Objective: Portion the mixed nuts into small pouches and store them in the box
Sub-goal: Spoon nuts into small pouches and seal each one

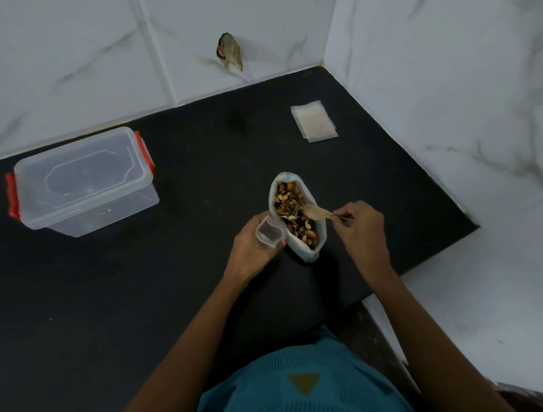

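Note:
An open plastic bag of mixed nuts (292,218) stands on the black counter (140,299) in front of me. My left hand (253,243) grips a small clear pouch (267,235), held open against the bag's left side. My right hand (359,227) pinches the handle of a spoon (317,213) whose bowl lies over the nuts at the bag's mouth. A clear storage box (84,182) with red clips and its lid on sits at the back left. A stack of flat pouches (313,121) lies at the back right.
White marble-look tiled walls (447,59) close the counter at the back and right. The counter's right edge steps down to a white ledge (500,284). A torn hole in the back wall (229,51) sits above the counter.

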Demonstrator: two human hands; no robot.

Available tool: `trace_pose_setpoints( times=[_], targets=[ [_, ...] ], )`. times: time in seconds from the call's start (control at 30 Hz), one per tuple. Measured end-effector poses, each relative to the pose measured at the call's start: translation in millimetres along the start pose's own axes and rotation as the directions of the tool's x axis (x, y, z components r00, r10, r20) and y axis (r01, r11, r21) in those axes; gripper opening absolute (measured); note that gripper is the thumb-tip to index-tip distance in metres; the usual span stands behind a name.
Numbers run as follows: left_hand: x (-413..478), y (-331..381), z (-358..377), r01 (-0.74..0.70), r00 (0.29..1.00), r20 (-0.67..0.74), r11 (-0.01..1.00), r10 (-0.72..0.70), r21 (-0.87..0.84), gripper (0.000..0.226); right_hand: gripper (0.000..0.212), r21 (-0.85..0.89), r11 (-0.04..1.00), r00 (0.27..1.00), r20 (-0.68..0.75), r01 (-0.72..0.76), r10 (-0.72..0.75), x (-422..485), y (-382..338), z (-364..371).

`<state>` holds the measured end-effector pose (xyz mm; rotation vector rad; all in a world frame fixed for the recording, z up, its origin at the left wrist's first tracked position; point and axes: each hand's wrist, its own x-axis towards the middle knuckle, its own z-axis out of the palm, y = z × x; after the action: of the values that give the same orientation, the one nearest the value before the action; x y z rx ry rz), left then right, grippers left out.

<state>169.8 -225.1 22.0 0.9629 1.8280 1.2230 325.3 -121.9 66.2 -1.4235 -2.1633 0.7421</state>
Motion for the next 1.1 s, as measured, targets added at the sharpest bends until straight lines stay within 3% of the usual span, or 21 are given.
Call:
trace_pose_setpoints(
  times=[0.23, 0.4, 0.53, 0.7, 0.9, 1.1],
  targets=[
    [3.4, 3.3, -2.2, 0.063, 0.996, 0.056, 0.996, -0.067, 0.056, 0.047, 0.010, -0.141, 0.989, 0.997, 0.070, 0.041, -0.031, -10.4, -8.2, 2.6],
    [5.0, 2.8, -1.2, 0.089, 0.993, 0.077, 0.993, -0.094, 0.073, 0.045, 0.012, -0.126, 0.992, 0.994, 0.104, -0.001, 0.014, -11.7, -3.7, 14.7],
    [6.0, 1.8, -1.4, 0.085, 0.991, 0.098, 0.993, -0.093, 0.086, 0.046, 0.011, 0.066, 0.975, 0.976, 0.072, -0.212, 0.207, -1.9, 1.3, 6.5],
    [6.2, 2.3, -1.3, 0.081, 0.988, 0.121, 0.992, -0.093, 0.097, 0.047, 0.010, 0.282, 0.807, 0.855, 0.182, -0.519, 0.486, 10.7, 7.1, -7.3],
    [5.3, 4.9, 0.2, 0.080, 0.989, 0.121, 0.993, -0.090, 0.082, 0.047, 0.006, 0.113, 0.925, 0.924, 0.174, -0.362, 0.340, 7.4, -3.9, -4.9],
    [4.8, 3.9, 0.4, 0.056, 0.990, 0.125, 0.995, -0.066, 0.082, 0.048, 0.004, 0.041, 0.951, 0.927, 0.237, -0.308, 0.290, 9.4, -9.9, -9.1]
  ],
)
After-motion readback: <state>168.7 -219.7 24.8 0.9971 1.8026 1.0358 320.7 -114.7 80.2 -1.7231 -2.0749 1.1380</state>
